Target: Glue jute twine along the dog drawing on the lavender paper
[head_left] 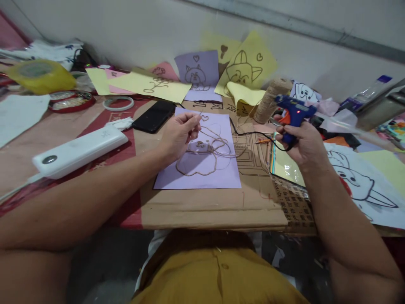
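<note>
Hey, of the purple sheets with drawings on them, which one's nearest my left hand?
The front purple sheet, lying flat on the cardboard, with your left hand over it. The back purple sheet stands farther off, propped up.

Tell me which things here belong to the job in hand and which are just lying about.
Likely in use:
- blue glue gun, in the right hand
- loose twine, at the left hand
- purple sheet under the twine

Apparently lying about:
- black phone
- white oblong device
- white ring
</note>
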Tool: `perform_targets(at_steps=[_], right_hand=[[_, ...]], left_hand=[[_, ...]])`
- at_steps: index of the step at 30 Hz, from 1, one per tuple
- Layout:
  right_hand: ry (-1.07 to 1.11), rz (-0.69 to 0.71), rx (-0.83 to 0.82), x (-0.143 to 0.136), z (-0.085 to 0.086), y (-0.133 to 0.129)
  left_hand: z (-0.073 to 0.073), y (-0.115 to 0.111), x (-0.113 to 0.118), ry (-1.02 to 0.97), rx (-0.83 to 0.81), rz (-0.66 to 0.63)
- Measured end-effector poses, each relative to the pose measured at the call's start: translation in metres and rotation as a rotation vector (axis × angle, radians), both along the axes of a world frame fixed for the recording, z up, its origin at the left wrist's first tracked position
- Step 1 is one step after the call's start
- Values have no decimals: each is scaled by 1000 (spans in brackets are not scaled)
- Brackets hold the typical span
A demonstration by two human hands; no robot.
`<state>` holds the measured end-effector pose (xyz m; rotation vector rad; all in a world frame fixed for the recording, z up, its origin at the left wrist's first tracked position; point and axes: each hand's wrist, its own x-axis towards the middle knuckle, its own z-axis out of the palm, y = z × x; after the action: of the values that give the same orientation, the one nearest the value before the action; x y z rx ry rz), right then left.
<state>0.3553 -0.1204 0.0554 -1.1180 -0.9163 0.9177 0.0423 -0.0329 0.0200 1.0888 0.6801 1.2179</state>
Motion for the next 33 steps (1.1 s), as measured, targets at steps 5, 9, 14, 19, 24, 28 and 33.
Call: perform_targets(at_steps=[5,9,14,19,24,28,33], right_hand=[[-187,220,40,-48,1,-8],[-372,252,135,-74,6,-6],[-415,260,129,-76,-9,-8],[-360,268,83,-66,-25,-15],[-357,308,80,-71,-25,-19],[-352,319,75,-74,-25,-20],[-353,306,60,-75,-24,-22]], left_hand=[[0,-7,4,62,48,-35],[-3,-8,2,122,73,-29],[-6,-7,1,143,68,-31],[-10,-7,2,212,61,-33],[-11,-9,3,233,83,-48],[-8,-11,4,264,74,-43],[-6,-13,5,265,78,-40]])
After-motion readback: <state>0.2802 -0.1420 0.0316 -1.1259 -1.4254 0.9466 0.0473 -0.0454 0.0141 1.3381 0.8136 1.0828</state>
